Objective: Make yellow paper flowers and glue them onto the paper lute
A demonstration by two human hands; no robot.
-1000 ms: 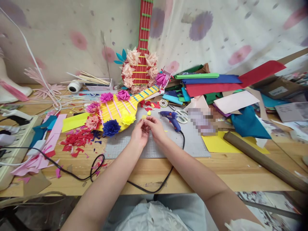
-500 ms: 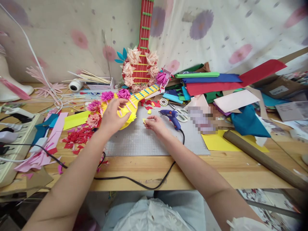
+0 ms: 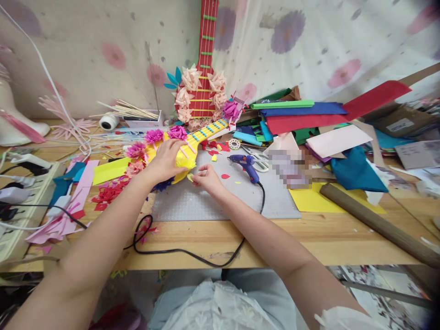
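Note:
A yellow paper ukulele (image 3: 204,133) with pink and magenta paper flowers lies tilted on the grey cutting mat (image 3: 220,206). My left hand (image 3: 164,161) grips its body from above, fingers over the front and thumb by the yellow paper flower (image 3: 186,158). Between the thumb and fingertips of my right hand (image 3: 208,179) is a small pale yellow paper petal (image 3: 190,176), close to the ukulele's lower edge. Dark blue paper pieces (image 3: 162,184) show below my left hand. To the right of my right hand a blue glue gun (image 3: 245,166) rests on the mat.
A red ukulele (image 3: 202,98) with peach flowers stands at the back. White-handled scissors (image 3: 261,164) lie past the glue gun, whose black cord (image 3: 192,251) loops along the front edge. Coloured sheets (image 3: 309,121) pile up at right; red scraps (image 3: 109,195) and a power strip (image 3: 32,211) are left.
My right hand has moved left with the petal, up to the ukulele's edge. A red petal shape and a yellow scrap now show on the mat. My left hand keeps its hold.

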